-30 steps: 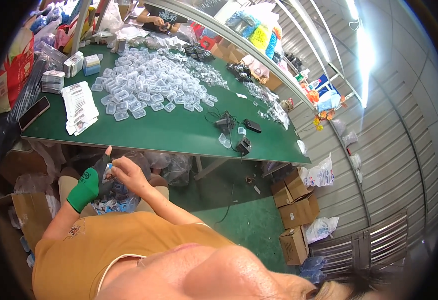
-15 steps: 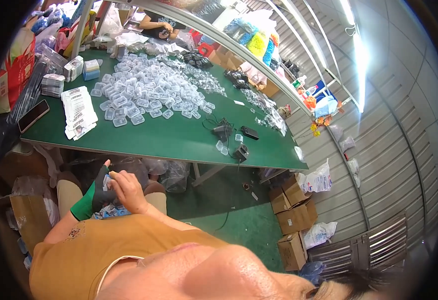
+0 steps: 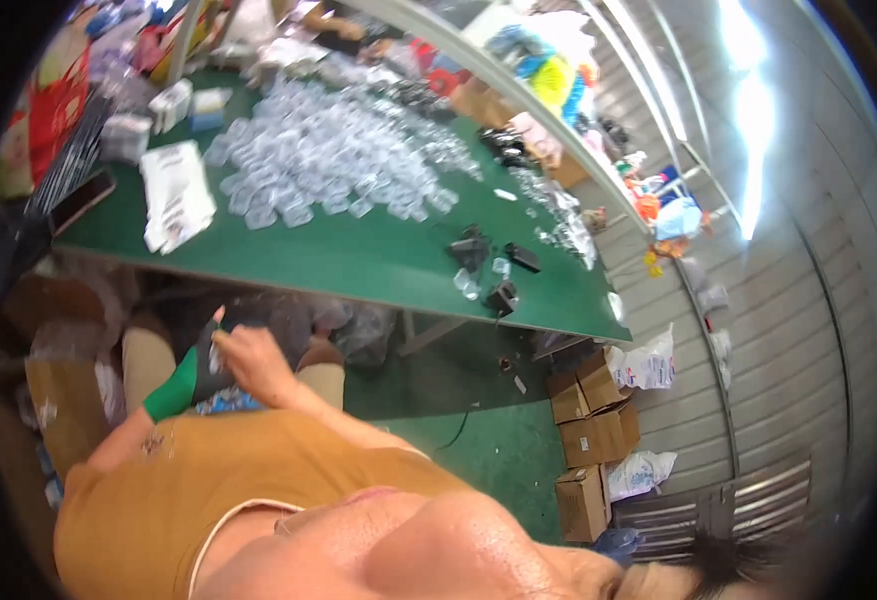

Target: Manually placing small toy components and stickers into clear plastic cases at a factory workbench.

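Below the table's near edge, over my lap, my two hands are close together. My left hand [image 3: 212, 368] wears a green and black glove with bare fingertips; its thumb points up and its fingers curl around something small and pale. Against it, my right hand [image 3: 260, 368], bare, pinches at the same spot with bent fingers. What lies between them is mostly hidden and blurred. Just beneath the hands, a heap of small blue and white pieces [image 3: 226, 402] rests on my lap.
On the green table [image 3: 348, 270] lie a pile of small clear plastic boxes [image 3: 328, 150], white printed cards [image 3: 176, 195], a phone [image 3: 82, 203] and black adapters [image 3: 470, 248]. Cardboard boxes [image 3: 590, 430] stand on the floor at right. Another person's arm [image 3: 333, 24] shows at the far side.
The whole view has shifted and blurred, with the table sliding up and right in the picture. My hands stay together over my lap; the right fingers have drawn in closer to the left hand.
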